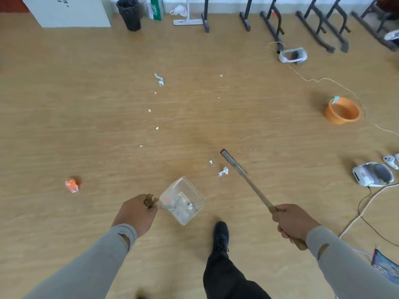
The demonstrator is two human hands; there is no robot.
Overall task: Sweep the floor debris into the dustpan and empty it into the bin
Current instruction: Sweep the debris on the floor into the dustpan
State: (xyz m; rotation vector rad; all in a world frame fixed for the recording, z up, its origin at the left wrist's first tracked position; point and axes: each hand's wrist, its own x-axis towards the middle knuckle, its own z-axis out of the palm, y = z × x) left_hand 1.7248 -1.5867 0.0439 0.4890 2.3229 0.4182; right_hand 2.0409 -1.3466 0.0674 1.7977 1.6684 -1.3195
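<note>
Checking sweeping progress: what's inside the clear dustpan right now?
The dustpan already holds white paper scraps, a yellowish piece and something orange near its handle side. Whatever lies beneath that pile cannot be made out.

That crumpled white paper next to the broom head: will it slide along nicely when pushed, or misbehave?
The crumpled paper looks thin and loosely balled, so it is probably very light and may tumble or skip rather than slide. The broom has a narrow head, so it could slip past one end. It should crush harmlessly.

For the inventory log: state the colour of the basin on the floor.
Orange, seen in the head view: the basin sits at the right.
</note>
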